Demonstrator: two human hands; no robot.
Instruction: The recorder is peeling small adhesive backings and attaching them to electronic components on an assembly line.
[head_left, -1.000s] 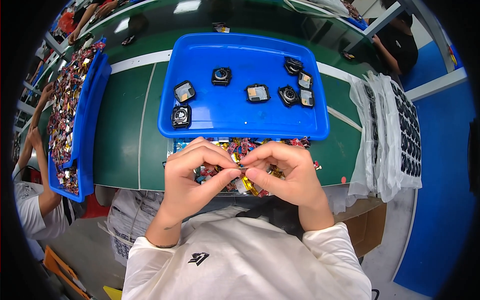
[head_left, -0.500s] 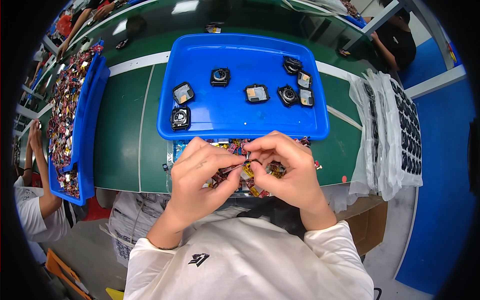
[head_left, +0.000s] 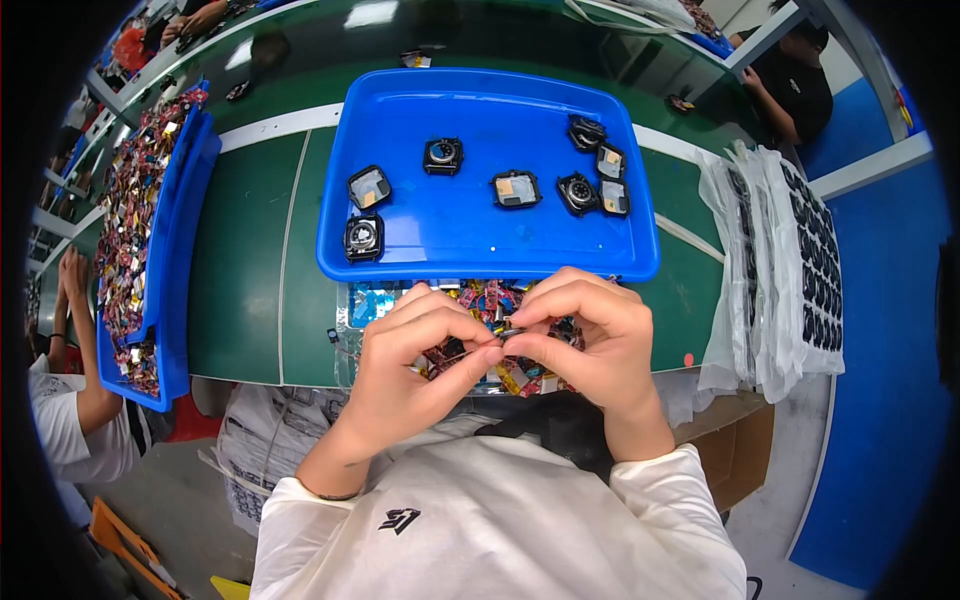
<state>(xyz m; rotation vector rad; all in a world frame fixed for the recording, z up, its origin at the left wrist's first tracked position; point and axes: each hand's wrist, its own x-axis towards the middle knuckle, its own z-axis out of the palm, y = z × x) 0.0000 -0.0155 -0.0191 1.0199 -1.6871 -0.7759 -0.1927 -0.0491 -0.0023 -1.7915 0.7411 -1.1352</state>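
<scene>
Both of my hands meet in front of the blue tray (head_left: pixel 440 220), above a heap of small wired electronic parts (head_left: pixel 490 297). With thumb and forefinger, my left hand (head_left: pixel 408 352) pinches one side of a small wired electronic part (head_left: pixel 510 334). The thumb and fingers of my right hand (head_left: pixel 602 345) are closed on its other side. Fingertips cover most of this part, so its exact kind does not show. Inside the tray lie several black watch cases; one watch case (head_left: pixel 363 238) sits near the left wall and another watch case (head_left: pixel 516 188) right of the middle.
At the left stands a long blue bin (head_left: pixel 180 240) filled with small wired parts. Stacked plastic-wrapped trays of black pieces (head_left: pixel 815 270) are at the right. The green bench (head_left: pixel 240 270) runs underneath. Other people sit at the left and far right.
My fingertips have drawn closer together around the small part, and the right hand has turned slightly. In the background at upper left, another person's arm has pulled back.
</scene>
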